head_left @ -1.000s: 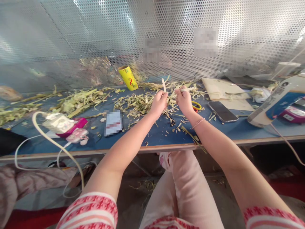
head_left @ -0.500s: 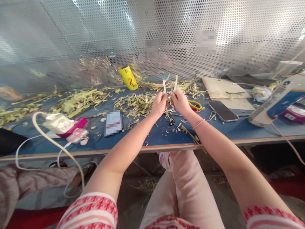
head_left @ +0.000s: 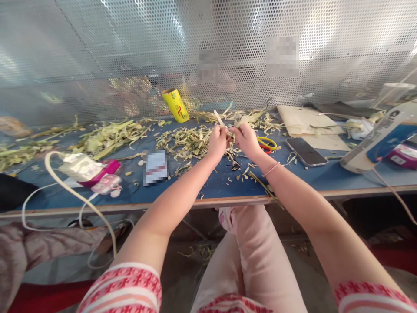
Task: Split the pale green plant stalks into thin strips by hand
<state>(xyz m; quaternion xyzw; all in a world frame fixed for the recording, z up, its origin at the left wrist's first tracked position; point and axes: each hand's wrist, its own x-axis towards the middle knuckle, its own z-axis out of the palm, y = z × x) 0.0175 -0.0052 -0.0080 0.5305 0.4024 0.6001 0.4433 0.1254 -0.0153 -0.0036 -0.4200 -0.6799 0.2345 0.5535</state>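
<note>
My left hand point(head_left: 219, 141) is closed in a pinch on a pale, flat plant strip point(head_left: 218, 116), whose end sticks up and leans left above the fingers. Close beside it, my right hand point(head_left: 246, 139) is also pinched, its fingertips almost meeting those of the left; the strip in it is mostly hidden and blends with the dry scraps behind. Around and below both hands lies a loose heap of dry plant shreds point(head_left: 187, 141). Beside my right wrist are yellow and red loops point(head_left: 267, 142), partly covered by the hand.
A yellow cardboard tube point(head_left: 176, 105) leans near the perforated metal screen point(head_left: 130, 52). On the blue table point(head_left: 182, 191) lie a phone point(head_left: 306, 151), a blurred-out device point(head_left: 156, 167), brown paper point(head_left: 304, 119), and more plant strips point(head_left: 112, 137). A pale cable point(head_left: 83, 200) hangs over the left edge.
The strip in my left hand has tilted from upright to the left. My right hand's strip, upright before, has dropped mostly out of sight. Both hands stay in nearly the same place.
</note>
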